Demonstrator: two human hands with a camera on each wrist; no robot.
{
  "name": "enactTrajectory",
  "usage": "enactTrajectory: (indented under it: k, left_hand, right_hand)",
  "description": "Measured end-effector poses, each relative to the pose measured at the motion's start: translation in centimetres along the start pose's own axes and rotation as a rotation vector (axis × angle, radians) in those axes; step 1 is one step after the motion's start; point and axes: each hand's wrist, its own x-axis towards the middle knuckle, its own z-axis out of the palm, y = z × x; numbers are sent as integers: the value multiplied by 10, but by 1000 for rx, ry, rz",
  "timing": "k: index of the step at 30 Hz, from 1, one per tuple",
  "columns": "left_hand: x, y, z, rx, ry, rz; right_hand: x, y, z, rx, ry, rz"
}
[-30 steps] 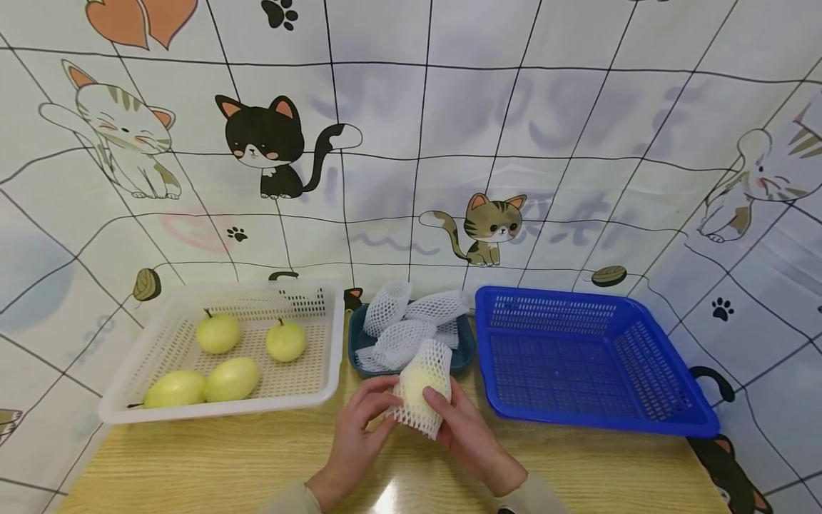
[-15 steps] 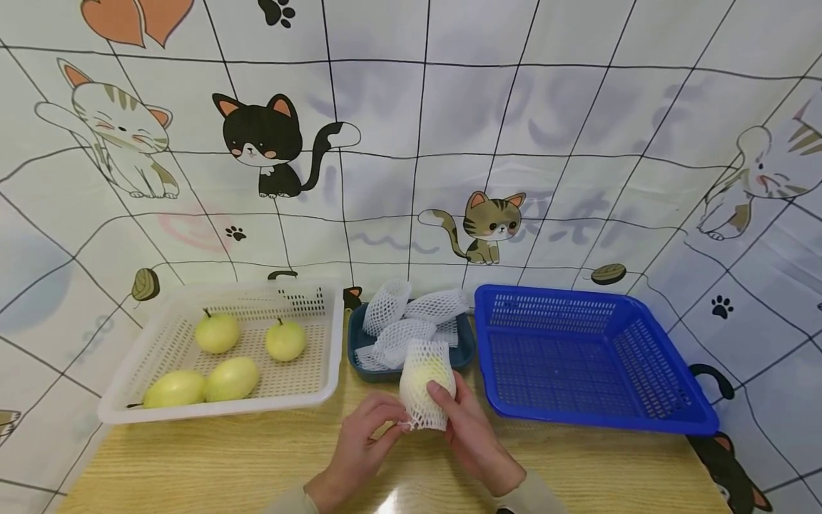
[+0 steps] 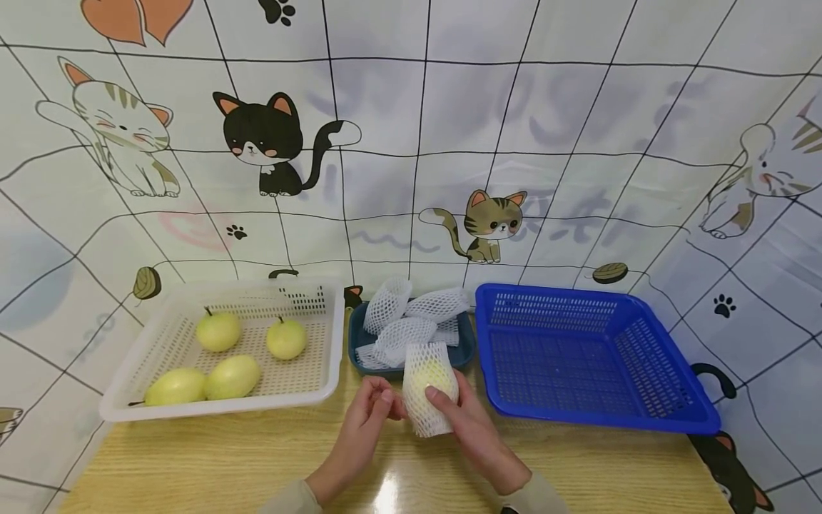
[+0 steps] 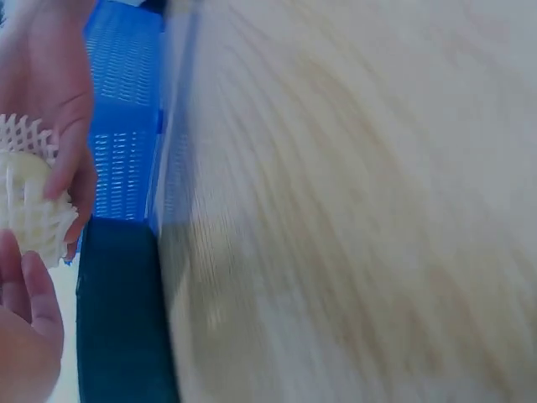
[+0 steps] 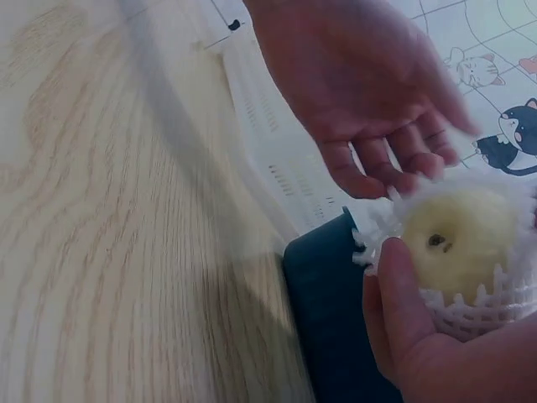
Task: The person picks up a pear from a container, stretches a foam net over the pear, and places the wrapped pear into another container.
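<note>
Item one: a round, pale yellow-green pear (image 5: 466, 248), held in both hands' reach just in front of the tray at centre; a dark mark shows on its exposed end in the right wrist view. Item two: a white foam-mesh net sleeve (image 3: 419, 420), fitted around that pear, with a ragged open rim. Right hand (image 3: 477, 432): fingers curled round the sleeved pear, thumb pressed across its near face. Left hand (image 3: 361, 428): fingers bent, fingertips at the sleeve's left edge; whether they pinch the mesh cannot be told. Both wrists emerge from pale beige cuffs (image 3: 539, 494). At left, a white rectangular plastic basket (image 3: 289, 401) with perforated walls and floor, holding four yellow-green pears (image 3: 232, 377): two farther back with stems upward, and two side by side along the near wall, touching, the leftmost with its stem to the left. At centre, a small dark teal plastic tray (image 3: 467, 353), heaped with several white foam-mesh nets (image 3: 404, 339), their exact number unclear. At right, a larger blue rectangular plastic basket (image 3: 546, 364) with slotted walls. Support: a light wood-grain table (image 3: 193, 464). Backdrop: a white, black-gridded wall covering (image 3: 385, 86) printed with cartoon cats and paw prints.
</note>
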Motion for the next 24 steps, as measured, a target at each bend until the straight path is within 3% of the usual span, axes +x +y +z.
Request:
enactTrajectory:
  k: [3,6,13,18,24]
  left_hand:
    - [2,-1,2,-53,89,-138]
    - [3,0,4,-98,118,-225]
    - [-1,8,13,-416,-37,-408]
    - [-3,6,15,-522,-40,-439]
    - [-1,2,11,-608,8,-463]
  right_hand:
    - [0,-1,0,-29,-10,6]
    - [0,-2,0,-86,-11,8]
    - [0,-3,-2,-220,-49,7]
    - [-5,-8,-7,-230,-138,14]
    - [-9,-15,-12,-238,-253,-21]
